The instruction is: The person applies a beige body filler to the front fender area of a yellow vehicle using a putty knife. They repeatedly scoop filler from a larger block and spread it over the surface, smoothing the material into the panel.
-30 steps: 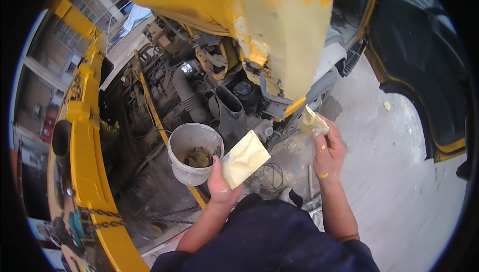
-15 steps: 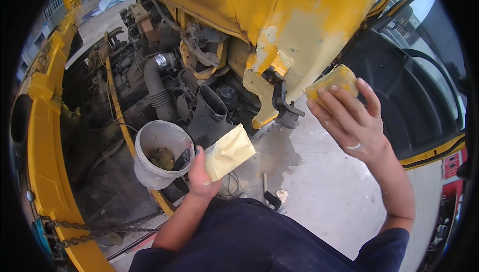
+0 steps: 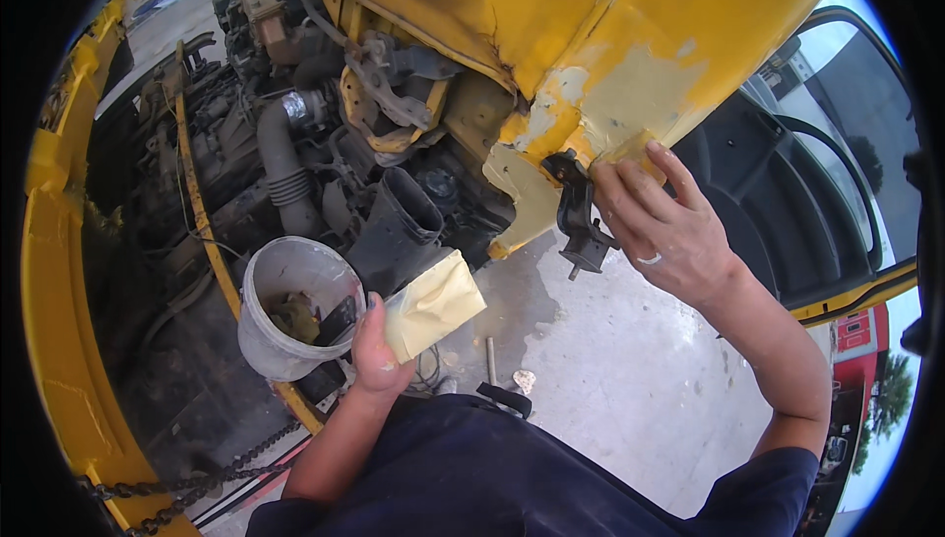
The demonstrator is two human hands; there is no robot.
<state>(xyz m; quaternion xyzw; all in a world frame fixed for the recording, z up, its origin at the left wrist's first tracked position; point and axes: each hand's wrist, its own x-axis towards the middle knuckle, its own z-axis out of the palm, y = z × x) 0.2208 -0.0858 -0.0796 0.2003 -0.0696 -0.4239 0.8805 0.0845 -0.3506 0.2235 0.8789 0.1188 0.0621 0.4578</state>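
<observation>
My left hand (image 3: 382, 355) is closed on a flat rectangular putty board (image 3: 438, 307) covered in smooth pale yellow filler, its thumb upright along the near side. Beside that thumb is a stained grey bucket (image 3: 295, 365) with a rag and a dark object inside. My right hand (image 3: 669, 222) grips a yellow-smeared putty spreader (image 3: 626, 149), mostly hidden by the fingers. It lies against the lower corner of a yellow vehicle cab (image 3: 679, 5), where pale filler patches cover the paint. Just below the fingers, a black metal bracket (image 3: 581, 217) sticks out from the corner.
An exposed engine (image 3: 285, 153) with hoses and an air duct (image 3: 399, 217) fills the left side. A yellow frame beam (image 3: 59, 311) and chains (image 3: 197, 483) border it. An open cab door (image 3: 778, 192) stands at right. A black-handled tool (image 3: 504, 397) lies on the concrete floor (image 3: 630, 370).
My right hand has moved left and down, bringing the spreader from mid-air onto the cab corner. My left hand still holds the putty board. The whole view has shifted slightly.
</observation>
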